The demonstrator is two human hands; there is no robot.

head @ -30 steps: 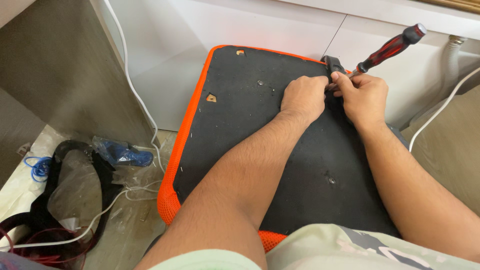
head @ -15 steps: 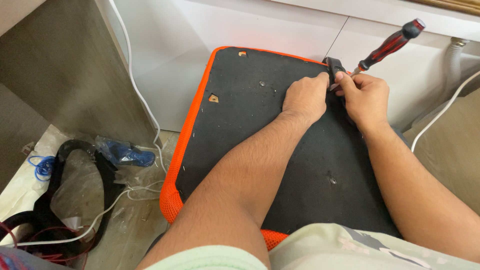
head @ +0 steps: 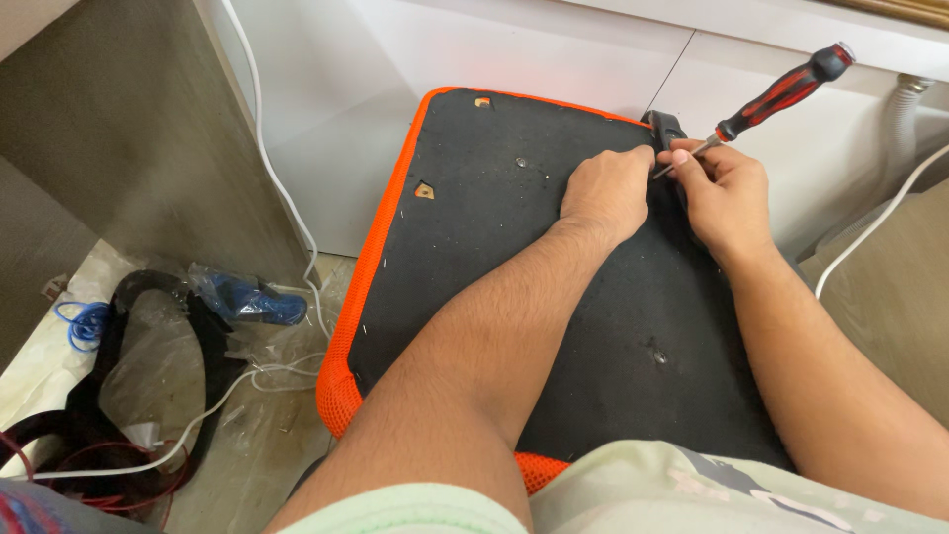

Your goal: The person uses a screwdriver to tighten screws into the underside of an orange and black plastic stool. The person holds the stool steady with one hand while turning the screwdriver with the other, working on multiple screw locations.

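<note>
While the screwdriver [head: 781, 94] is gripped by the right hand [head: 727, 188], the bracket [head: 664, 127] is pinched by the left hand [head: 605, 193]; fingers could be jabbed if the tip is slipped.

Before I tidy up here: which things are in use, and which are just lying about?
In use: black seat panel with orange mesh edge, red-and-black-handled screwdriver, small black bracket, left hand, right hand.

Lying about: blue plastic-wrapped item, white cable, black strap.
</note>
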